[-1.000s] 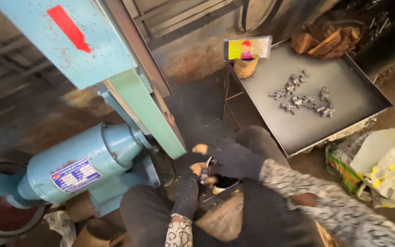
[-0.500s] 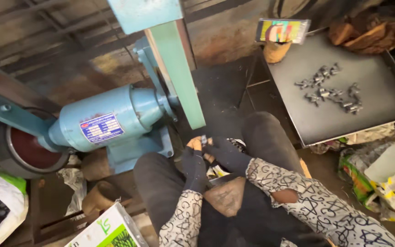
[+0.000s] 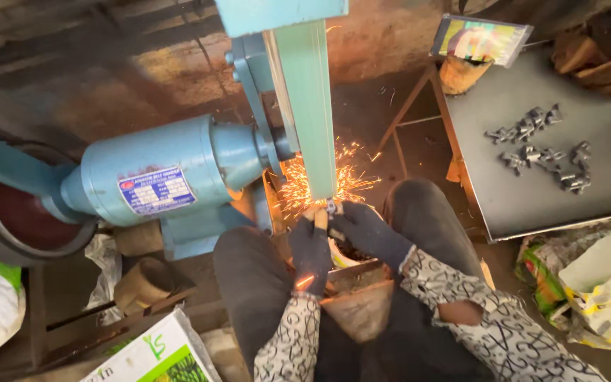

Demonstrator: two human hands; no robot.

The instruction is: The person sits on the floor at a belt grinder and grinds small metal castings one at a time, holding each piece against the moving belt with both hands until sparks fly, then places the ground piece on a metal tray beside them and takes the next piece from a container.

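Small metal piece [image 3: 331, 207]: pressed to the green sanding belt [image 3: 310, 106], sparks [image 3: 319, 180] flying. Left hand [image 3: 310, 249], right hand [image 3: 365, 230]: gloved, both closed on it. Blue motor [image 3: 157, 177] left; tray [image 3: 532, 191] with metal parts [image 3: 539, 145] right.

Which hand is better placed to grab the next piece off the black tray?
Right, probably. The right hand is on the tray's side, and the loose metal pieces lie to its right. The left hand sits farther off, beside the belt; both now pinch the small part amid sparks.
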